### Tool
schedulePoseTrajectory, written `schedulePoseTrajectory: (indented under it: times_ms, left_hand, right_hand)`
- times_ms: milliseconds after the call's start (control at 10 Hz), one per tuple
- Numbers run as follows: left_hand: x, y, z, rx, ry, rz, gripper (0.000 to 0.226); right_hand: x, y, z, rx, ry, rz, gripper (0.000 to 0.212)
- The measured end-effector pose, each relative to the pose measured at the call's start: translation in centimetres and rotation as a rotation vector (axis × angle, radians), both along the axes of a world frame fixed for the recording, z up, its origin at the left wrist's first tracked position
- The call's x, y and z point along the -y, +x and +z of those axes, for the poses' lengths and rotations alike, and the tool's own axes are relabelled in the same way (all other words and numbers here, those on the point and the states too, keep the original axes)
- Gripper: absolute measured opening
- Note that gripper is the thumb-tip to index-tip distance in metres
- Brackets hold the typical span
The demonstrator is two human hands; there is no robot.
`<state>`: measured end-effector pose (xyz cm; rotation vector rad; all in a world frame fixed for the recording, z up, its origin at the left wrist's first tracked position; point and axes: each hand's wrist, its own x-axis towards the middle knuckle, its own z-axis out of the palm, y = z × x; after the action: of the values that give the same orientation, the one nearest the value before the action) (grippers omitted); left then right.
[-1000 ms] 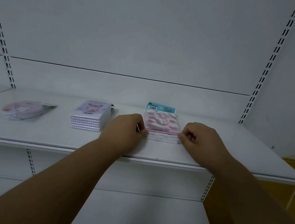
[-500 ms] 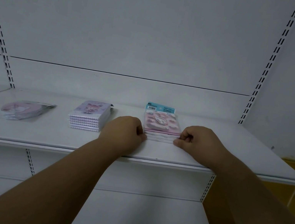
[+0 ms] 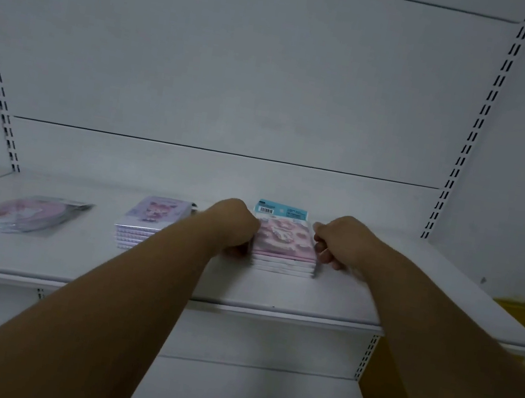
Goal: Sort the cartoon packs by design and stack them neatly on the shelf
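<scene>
Head view: pink stack [image 3: 284,249] between both hands' curled fingers [image 3: 323,254]

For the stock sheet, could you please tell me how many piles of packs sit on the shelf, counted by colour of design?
Pink square packs, pile between the two hands: 1
Lilac square packs, pile: 1
Pink round packs, loose pile: 1
Total: 3 piles on the shelf. The count of packs within each pile cannot be read.

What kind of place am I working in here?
Probably a shop or stockroom: white retail shelf on slotted uprights, with barcoded pink packs and purple packs stacked like merchandise.
</scene>
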<state>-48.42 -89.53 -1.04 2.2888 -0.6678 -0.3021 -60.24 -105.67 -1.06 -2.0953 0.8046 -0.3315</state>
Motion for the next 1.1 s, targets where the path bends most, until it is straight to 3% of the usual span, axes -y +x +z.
schedulePoseTrajectory:
  times_ms: [300, 700, 900, 1000, 1100]
  left_hand:
    - [1.0, 1.3, -1.0, 0.095, 0.060, 0.062, 0.025]
    - [1.5, 0.9, -1.0, 0.063, 0.063, 0.052, 0.022]
    - [1.2, 0.4, -0.6, 0.042, 0.080, 0.065, 0.018]
    - [0.7, 0.2, -0.5, 0.007, -0.021, 0.057, 0.027]
    - [0.2, -0.1, -0.3, 0.076, 0.003, 0.044, 0.025]
  right_hand:
    - [-0.2, 1.8, -0.2, -0.082, -0.192, 0.021, 0.029]
    - [-0.4, 1.9, -0.3, -0.037, -0.067, -0.001, 0.029]
    - [-0.2, 2.0, -0.3, -0.049, -0.089, -0.025, 0.018]
    - [-0.1, 1.8, -0.1, -0.043, -0.081, -0.004, 0.019]
    - [0.1, 1.7, 0.2, -0.066, -0.140, 0.003, 0.024]
